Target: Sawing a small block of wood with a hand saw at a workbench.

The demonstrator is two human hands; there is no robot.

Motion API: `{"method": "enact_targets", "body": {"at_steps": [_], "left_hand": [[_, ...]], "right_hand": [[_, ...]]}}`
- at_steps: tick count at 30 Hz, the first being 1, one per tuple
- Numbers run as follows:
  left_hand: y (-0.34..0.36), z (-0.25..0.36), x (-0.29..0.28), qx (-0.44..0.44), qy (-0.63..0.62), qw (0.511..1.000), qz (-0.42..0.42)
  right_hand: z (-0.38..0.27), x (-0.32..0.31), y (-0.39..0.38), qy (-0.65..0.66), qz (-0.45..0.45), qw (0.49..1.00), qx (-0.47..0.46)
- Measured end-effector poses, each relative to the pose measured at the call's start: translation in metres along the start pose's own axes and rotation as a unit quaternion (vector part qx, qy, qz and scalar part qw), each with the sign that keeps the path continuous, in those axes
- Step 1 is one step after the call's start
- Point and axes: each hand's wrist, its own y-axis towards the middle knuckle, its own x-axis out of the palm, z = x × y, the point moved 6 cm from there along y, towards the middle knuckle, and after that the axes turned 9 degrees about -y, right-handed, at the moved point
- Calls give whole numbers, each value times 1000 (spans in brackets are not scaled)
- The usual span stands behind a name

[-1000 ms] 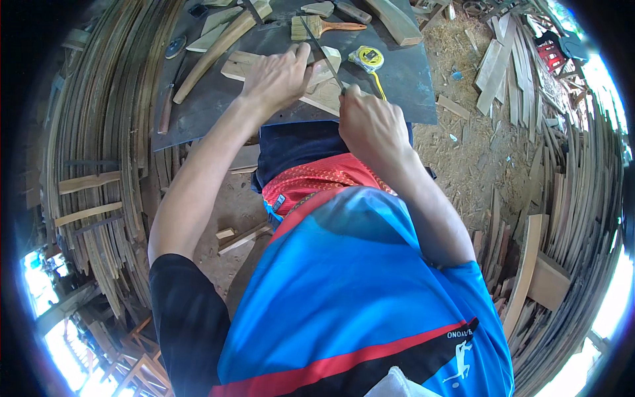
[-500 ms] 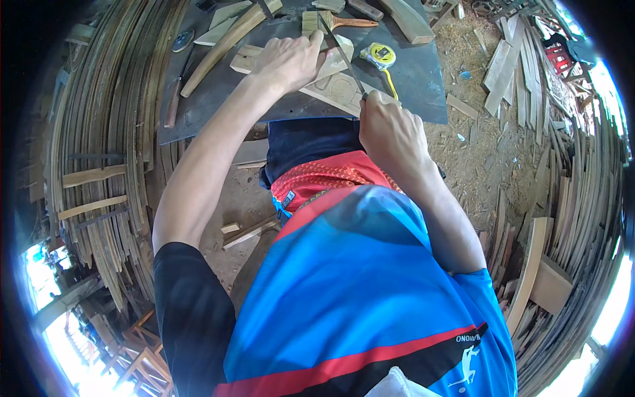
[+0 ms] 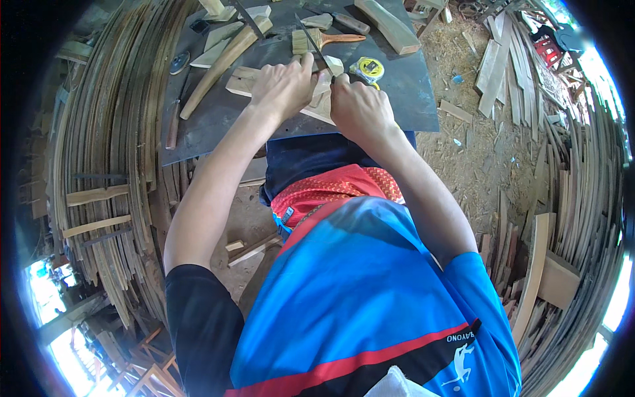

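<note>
My right hand (image 3: 362, 106) is closed around the near end of a long, narrow, dark file (image 3: 311, 38), which points away and to the left. My left hand (image 3: 284, 87) grips a pale wooden block (image 3: 243, 82), pressing it down on the bench; fingers hide its middle. The file crosses the block's right end, close to my left fingertips. Whether its edge touches the wood I cannot tell. A flat pale board (image 3: 320, 110) lies under the block, partly covered by my hands. Just right of my right hand is a yellow tape measure (image 3: 367, 68).
On the dark bench top (image 3: 410, 99) lie a wide brush (image 3: 331, 40), a tool with a curved wooden handle (image 3: 221, 69), a slim wooden-handled tool (image 3: 173, 122) and a thick offcut (image 3: 389, 26). Stacked wood strips (image 3: 109, 132) line the left, more strips (image 3: 569, 198) the right.
My right hand has pushed the file forward and left across the block, coming nearer my left hand. My left hand keeps its hold. The whole view has shifted slightly.
</note>
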Motion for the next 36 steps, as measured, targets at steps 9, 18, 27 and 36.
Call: {"method": "enact_targets", "body": {"at_steps": [9, 18, 27, 36], "left_hand": [[2, -9, 3, -5, -11, 1000, 6], [2, -6, 3, 8, -21, 1000, -9], [2, -2, -1, -5, -37, 999, -37], [1, -2, 1, -2, -32, 999, -33]], "right_hand": [[2, -11, -71, -22, -43, 999, 10], [4, -9, -74, 1, -39, 999, 15], [4, -9, -75, 6, -47, 999, 22], [3, -10, -76, 7, -41, 999, 21]]}}
